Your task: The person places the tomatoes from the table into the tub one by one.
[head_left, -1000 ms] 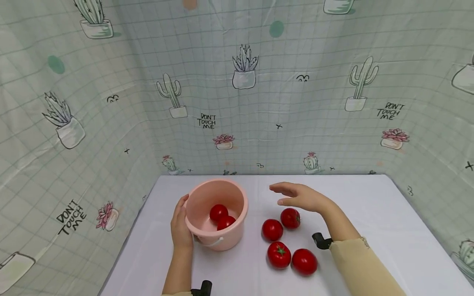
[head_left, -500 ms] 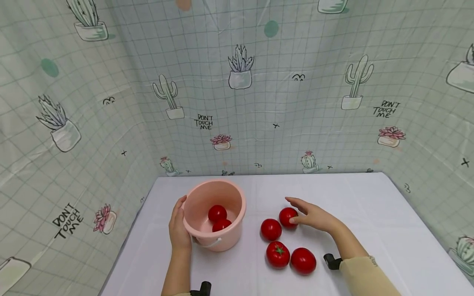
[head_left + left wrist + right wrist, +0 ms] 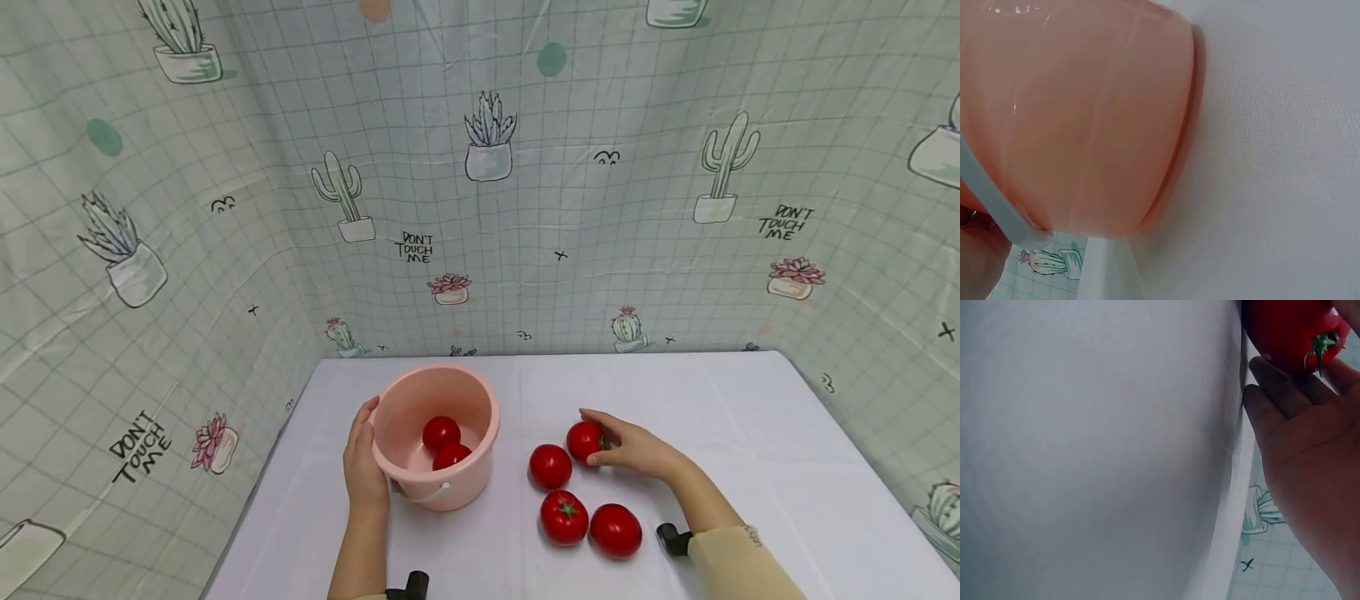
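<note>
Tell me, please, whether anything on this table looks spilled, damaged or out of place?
Nothing stands out. The pink bucket stands upright with two tomatoes inside, steadied by the left hand; the right hand grasps one whole tomato.

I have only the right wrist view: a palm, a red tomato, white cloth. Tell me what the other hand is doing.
Observer: The left hand grips the side of a pink bucket standing on the white table.
Operator: Report what is in the bucket.
Observer: Two red tomatoes lie in it.
Operator: Count the tomatoes outside it.
Observer: Four: the right hand grips the far tomato; three others lie loose on the table.
</note>
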A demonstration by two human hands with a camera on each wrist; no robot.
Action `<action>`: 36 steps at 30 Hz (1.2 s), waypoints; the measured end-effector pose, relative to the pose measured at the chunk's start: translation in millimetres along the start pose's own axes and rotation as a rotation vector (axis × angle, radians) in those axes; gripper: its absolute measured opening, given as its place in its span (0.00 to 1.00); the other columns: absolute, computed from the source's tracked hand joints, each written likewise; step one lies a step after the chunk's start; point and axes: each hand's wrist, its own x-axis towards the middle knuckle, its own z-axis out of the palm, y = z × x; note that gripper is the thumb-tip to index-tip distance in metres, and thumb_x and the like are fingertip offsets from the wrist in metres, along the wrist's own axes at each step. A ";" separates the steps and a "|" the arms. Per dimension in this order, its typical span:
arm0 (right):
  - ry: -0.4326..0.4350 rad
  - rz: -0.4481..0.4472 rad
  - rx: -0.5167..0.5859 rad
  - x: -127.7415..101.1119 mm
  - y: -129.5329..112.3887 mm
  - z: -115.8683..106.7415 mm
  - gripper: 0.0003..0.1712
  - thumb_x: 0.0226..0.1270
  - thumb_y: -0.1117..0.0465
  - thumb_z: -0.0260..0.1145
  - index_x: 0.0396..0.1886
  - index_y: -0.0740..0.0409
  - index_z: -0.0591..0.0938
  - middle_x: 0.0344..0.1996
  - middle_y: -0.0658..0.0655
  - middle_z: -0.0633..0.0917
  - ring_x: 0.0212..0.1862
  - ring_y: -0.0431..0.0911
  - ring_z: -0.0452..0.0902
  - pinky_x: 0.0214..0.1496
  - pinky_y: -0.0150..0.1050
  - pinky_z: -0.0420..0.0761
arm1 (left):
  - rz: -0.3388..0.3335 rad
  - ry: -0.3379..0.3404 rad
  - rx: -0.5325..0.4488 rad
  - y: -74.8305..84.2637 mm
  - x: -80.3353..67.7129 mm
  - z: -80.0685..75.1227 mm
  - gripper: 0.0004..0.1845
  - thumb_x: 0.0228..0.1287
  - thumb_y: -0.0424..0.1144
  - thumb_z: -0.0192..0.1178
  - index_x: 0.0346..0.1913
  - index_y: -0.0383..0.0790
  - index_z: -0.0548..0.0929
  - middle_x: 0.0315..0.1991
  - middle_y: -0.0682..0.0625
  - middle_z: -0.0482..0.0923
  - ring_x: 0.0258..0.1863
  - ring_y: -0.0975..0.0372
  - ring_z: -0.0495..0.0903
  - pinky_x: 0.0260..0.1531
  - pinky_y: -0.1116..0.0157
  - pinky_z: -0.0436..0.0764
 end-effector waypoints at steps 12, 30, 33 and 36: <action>0.039 -0.005 -0.094 2.9 -3.3 -1.4 0.43 0.58 0.44 0.73 0.72 0.44 0.69 0.60 0.55 0.80 0.58 0.50 0.74 0.58 0.51 0.78 | 0.018 -0.008 -0.009 -1.6 1.5 0.8 0.22 0.79 0.50 0.37 0.67 0.58 0.74 0.68 0.60 0.72 0.68 0.67 0.67 0.62 0.72 0.72; 0.024 -0.130 -0.059 25.0 -75.6 -48.7 0.45 0.59 0.41 0.72 0.74 0.42 0.66 0.66 0.55 0.77 0.70 0.56 0.70 0.68 0.58 0.73 | 0.026 -0.013 -0.026 -2.0 0.6 -0.9 0.22 0.80 0.50 0.36 0.67 0.58 0.74 0.68 0.61 0.72 0.69 0.67 0.66 0.64 0.73 0.71; 0.015 -0.142 -0.039 30.0 -92.6 -57.1 0.46 0.58 0.41 0.73 0.74 0.41 0.66 0.68 0.54 0.75 0.71 0.56 0.69 0.67 0.56 0.74 | 0.024 -0.012 -0.019 -2.5 0.6 -1.7 0.22 0.80 0.50 0.36 0.67 0.59 0.74 0.68 0.61 0.72 0.69 0.67 0.66 0.67 0.66 0.71; -0.002 -0.158 -0.020 36.5 -108.7 -63.9 0.46 0.57 0.41 0.73 0.74 0.40 0.65 0.69 0.53 0.73 0.72 0.55 0.67 0.66 0.55 0.76 | 0.026 -0.010 -0.012 -2.3 0.6 -2.1 0.22 0.80 0.50 0.36 0.67 0.59 0.74 0.68 0.61 0.72 0.69 0.67 0.66 0.70 0.60 0.69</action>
